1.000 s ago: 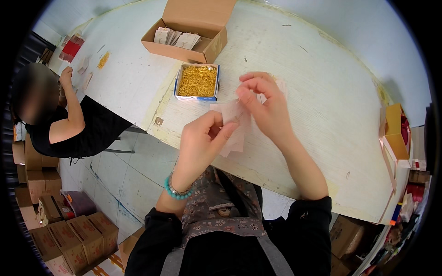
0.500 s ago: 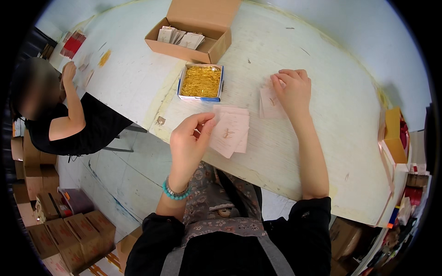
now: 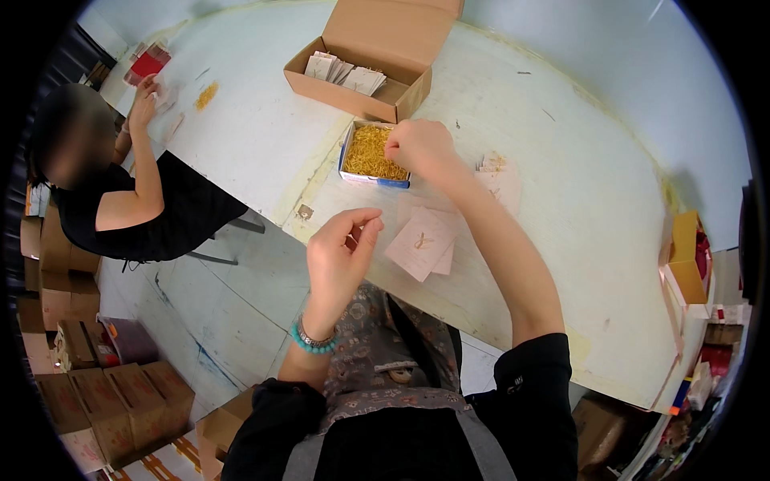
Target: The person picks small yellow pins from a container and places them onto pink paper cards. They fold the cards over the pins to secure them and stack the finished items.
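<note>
My right hand (image 3: 421, 151) reaches across to a small blue-and-white box (image 3: 375, 183) full of thin gold pieces (image 3: 370, 152). Its fingers are curled together at the box's right side; what they grip is hidden. Nearer the table's front edge, my left hand (image 3: 341, 252) hangs with its fingers curled and thumb close to the index fingertip; anything between them is too small to make out. Just right of it lie overlapping pale pink cards (image 3: 421, 243), the top one bearing a gold bow-like piece. A second group of pale cards (image 3: 504, 188) sits partly behind my right forearm.
Behind the small box stands an open cardboard box (image 3: 341, 98) holding stacks of cards. At the left, a co-worker (image 3: 120, 184) handles something beside a red bundle (image 3: 151, 61) and a gold pile (image 3: 207, 96). Cartons (image 3: 120, 409) stand on the floor; a yellow box (image 3: 687, 256) is at the far right.
My right hand has left the far cards and moved left to the gold pieces. My left hand has come away from the near cards, which now show a different top face. The view has shifted slightly.
</note>
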Tool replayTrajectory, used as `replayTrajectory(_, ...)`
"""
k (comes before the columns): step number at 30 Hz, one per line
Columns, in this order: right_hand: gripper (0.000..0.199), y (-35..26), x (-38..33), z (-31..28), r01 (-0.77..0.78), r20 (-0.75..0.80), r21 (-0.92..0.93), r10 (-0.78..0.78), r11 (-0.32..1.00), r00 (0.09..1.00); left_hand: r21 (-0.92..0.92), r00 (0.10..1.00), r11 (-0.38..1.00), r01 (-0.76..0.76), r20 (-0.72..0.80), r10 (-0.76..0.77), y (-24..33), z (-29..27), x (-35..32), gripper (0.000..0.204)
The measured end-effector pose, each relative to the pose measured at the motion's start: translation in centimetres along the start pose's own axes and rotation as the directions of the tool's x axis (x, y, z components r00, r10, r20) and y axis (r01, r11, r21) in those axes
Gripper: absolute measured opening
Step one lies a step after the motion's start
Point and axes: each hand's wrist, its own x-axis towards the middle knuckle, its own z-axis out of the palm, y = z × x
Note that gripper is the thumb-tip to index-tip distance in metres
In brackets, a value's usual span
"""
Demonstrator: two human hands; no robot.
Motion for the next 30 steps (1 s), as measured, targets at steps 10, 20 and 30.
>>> replayTrajectory(10,0.026,3.3,-1.4,-0.2,0.07,-0.151,0.571,0.02,0.818,0.988,-0.043,0.997,0.997,0.061,0.052,-0.059,0.1,0.6,0.5,0.012)
replayTrajectory(20,0.023,0.1,-6.4,-3.6,-0.053,0.036,0.948,0.061,0.315,0.997,-0.13,0.996,0.991,0.003,-0.092,-0.015,1.5,1.2,2.3,0.018)
replayTrajectory(30,0.02,-1.3,-13.5,-4.3,-0.244,0.241,0.969,-0.087,-0.034,0.967,-0.61,0.973,0.779,-0.144,0.054,0.223,1.4,1.9,1.7,0.016)
